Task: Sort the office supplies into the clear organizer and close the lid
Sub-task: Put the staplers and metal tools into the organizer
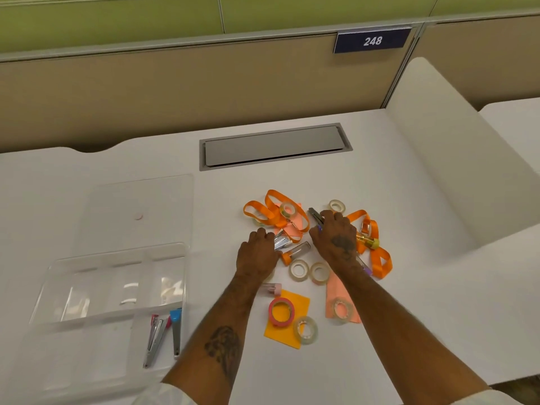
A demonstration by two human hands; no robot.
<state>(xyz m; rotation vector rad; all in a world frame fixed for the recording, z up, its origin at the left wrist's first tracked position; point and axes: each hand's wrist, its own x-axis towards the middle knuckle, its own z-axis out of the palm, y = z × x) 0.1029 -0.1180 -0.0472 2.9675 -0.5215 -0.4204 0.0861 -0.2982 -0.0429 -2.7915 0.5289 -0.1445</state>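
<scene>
The clear organizer sits at the left of the desk with its lid lying open behind it. Its front right compartment holds three staplers. A pile of supplies lies at centre right: orange lanyards, tape rolls, a pink tape roll, sticky notes and glue sticks. My left hand grips a silver stapler in the pile. My right hand curls round a dark stapler.
A grey cable hatch is set into the white desk behind the pile. A white divider rises at the right, and a beige partition with a "248" sign stands at the back.
</scene>
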